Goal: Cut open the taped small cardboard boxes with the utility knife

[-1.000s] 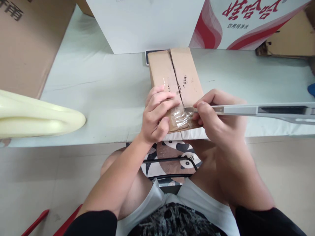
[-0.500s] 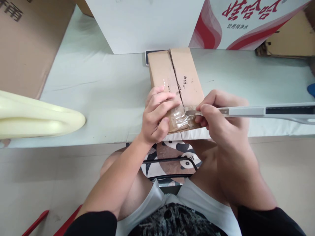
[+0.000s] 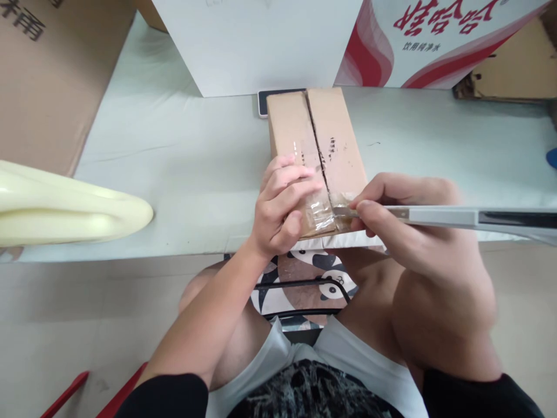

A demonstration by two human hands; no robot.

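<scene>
A small brown cardboard box (image 3: 342,125) lies at the table's front edge, with a slit running along the middle of its top. Clear tape (image 3: 319,213) covers the near end of that slit. My left hand (image 3: 282,200) grips the box's near left side, fingers curled over the top. In my right hand (image 3: 418,232) is a grey utility knife (image 3: 461,216), pinched close to its blade between thumb and fingers. The blade tip meets the tape at the slit; how deep it goes cannot be made out.
A dark-screened device (image 3: 263,105) is partly under the box's far end. Behind stands a large white-and-red carton (image 3: 270,46). A pale yellow object (image 3: 87,203) and a big brown carton (image 3: 56,87) are at left, flat cardboard (image 3: 517,64) at back right.
The knife and my right hand have shifted toward me and slightly right, with the blade nearer the box's front edge. The box and my left hand have moved slightly right.
</scene>
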